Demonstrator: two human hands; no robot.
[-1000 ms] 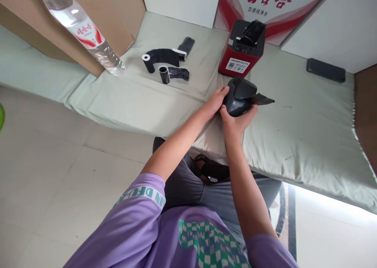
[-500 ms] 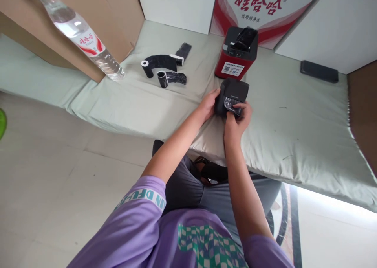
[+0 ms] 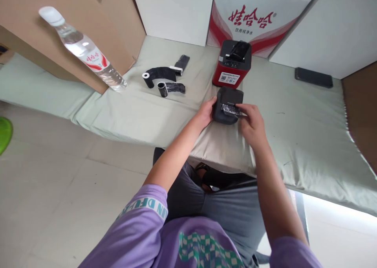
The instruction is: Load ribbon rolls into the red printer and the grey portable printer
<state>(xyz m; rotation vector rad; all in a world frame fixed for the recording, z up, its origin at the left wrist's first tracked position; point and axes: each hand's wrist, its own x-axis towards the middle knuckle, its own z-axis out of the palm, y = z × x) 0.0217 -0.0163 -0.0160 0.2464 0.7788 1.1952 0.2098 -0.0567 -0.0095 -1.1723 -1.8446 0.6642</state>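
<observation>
A small black label printer (image 3: 228, 107) sits on the pale green mat (image 3: 294, 134) in front of me. My left hand (image 3: 206, 114) grips its left side. My right hand (image 3: 252, 123) is at its right front, fingertips pinching the dark shiny strip (image 3: 231, 110) that comes out of the printer's front slot. A red and black printer (image 3: 232, 63) stands just behind it with its lid up.
Several black rolls of tape (image 3: 165, 79) lie on the mat to the left. A water bottle (image 3: 84, 52) leans by a cardboard box (image 3: 73, 20). A black phone (image 3: 313, 77) lies far right. White cartons (image 3: 256, 20) line the back.
The printer's raised lid has come down and the long strip no longer sticks out to the right. My right hand moved from under the printer to its front, onto the strip.
</observation>
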